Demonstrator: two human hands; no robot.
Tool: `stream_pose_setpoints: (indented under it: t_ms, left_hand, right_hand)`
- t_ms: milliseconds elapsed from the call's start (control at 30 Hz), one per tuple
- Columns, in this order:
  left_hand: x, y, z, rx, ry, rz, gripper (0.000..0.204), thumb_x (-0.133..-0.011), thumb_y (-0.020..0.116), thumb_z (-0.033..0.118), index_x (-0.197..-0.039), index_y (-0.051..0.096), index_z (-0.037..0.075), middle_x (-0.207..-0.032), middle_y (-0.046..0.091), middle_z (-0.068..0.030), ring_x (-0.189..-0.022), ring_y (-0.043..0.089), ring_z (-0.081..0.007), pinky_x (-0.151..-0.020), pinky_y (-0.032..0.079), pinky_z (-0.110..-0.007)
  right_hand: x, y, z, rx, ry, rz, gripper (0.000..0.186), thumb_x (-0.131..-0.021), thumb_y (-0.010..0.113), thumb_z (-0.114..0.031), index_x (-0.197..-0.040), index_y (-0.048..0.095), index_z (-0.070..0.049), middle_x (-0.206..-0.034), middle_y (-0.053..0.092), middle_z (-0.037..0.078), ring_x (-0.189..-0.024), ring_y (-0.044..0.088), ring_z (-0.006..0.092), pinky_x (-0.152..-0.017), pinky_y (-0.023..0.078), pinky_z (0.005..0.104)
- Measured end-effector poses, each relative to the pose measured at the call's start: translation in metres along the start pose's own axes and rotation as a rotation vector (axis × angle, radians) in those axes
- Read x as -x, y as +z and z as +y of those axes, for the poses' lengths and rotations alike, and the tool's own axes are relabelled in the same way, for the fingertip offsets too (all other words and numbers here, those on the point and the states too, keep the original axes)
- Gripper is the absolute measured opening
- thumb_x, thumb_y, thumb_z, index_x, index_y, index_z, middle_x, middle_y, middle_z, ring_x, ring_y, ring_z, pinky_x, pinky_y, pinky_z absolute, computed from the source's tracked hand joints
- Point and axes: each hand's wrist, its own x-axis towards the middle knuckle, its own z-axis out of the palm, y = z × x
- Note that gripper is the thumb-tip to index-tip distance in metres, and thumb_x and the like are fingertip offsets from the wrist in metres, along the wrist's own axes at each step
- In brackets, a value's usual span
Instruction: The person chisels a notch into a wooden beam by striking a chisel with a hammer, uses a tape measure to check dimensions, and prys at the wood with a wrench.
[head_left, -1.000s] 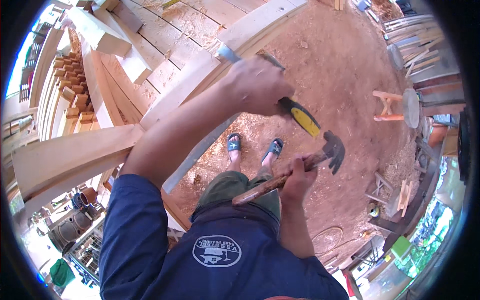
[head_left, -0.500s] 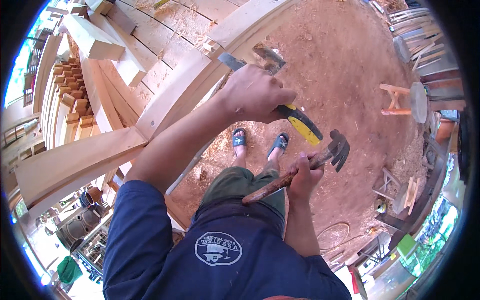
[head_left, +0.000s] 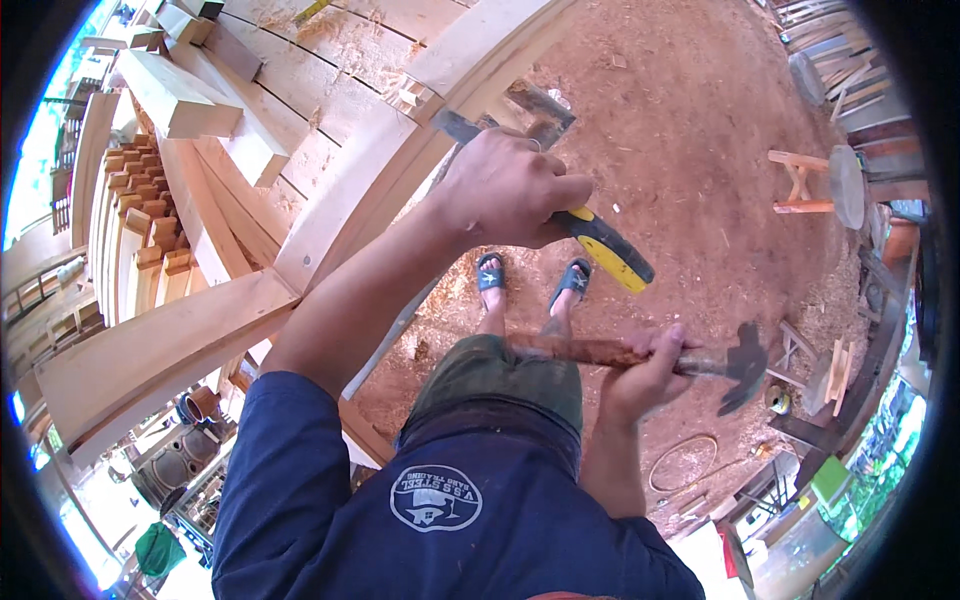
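Swung rightward since half a second ago, the claw hammer fills my right hand, while my left hand clasps the chisel, its blade at the right edge of the timber beam, best kept steady for square blows.

The chisel handle is yellow and black, the hammer handle reddish brown.

yellow-black tool: middle hidden by left grip | hammer: blurred | beam: top-edge cropped
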Motion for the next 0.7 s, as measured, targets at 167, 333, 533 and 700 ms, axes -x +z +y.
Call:
stream_pose_setpoints:
  t_ms: [167, 333, 533, 700]
  left_hand:
    - [0.000, 0.001, -0.004, -0.005, 0.012, 0.067, 0.034, -0.072, 0.083, 0.035, -0.077, 0.055, 0.016, -0.064, 0.058, 0.0015, -0.062, 0.065, -0.0252, -0.055, 0.048, -0.042]
    - [0.000, -0.004, -0.004, -0.010, -0.021, 0.092, 0.033, -0.069, 0.083, 0.032, -0.077, 0.055, 0.016, -0.064, 0.057, 0.0007, -0.061, 0.064, -0.0263, -0.054, 0.047, -0.042]
    - [-0.005, -0.008, -0.007, -0.016, -0.007, 0.083, 0.033, -0.070, 0.083, 0.031, -0.075, 0.055, 0.015, -0.065, 0.057, -0.0001, -0.063, 0.064, -0.0272, -0.055, 0.048, -0.043]
    - [-0.001, -0.004, -0.004, 0.003, -0.018, 0.067, 0.031, -0.072, 0.082, 0.031, -0.077, 0.057, 0.015, -0.065, 0.059, -0.0010, -0.065, 0.066, -0.0279, -0.055, 0.048, -0.043]
  right_hand:
    - [0.022, -0.008, 0.053, 0.631, -0.243, -0.350, 0.019, -0.099, 0.065, -0.013, -0.096, 0.047, -0.010, -0.066, 0.049, 0.001, -0.056, 0.050, 0.0086, -0.050, 0.042, 0.0258]
    - [0.012, 0.006, 0.003, -0.024, -0.096, -0.080, 0.012, -0.100, 0.058, -0.007, -0.095, 0.047, -0.009, -0.066, 0.051, 0.001, -0.053, 0.050, 0.0089, -0.048, 0.041, 0.0254]
    - [0.020, 0.003, 0.053, 0.329, -0.149, -0.457, 0.013, -0.104, 0.057, -0.013, -0.104, 0.046, -0.006, -0.071, 0.053, 0.002, -0.056, 0.051, 0.0103, -0.051, 0.043, 0.0262]
    - [0.026, -0.013, 0.053, 0.799, -0.525, -0.569, 0.021, -0.104, 0.059, -0.017, -0.113, 0.046, -0.002, -0.085, 0.053, 0.005, -0.073, 0.053, 0.0136, -0.063, 0.046, 0.0315]
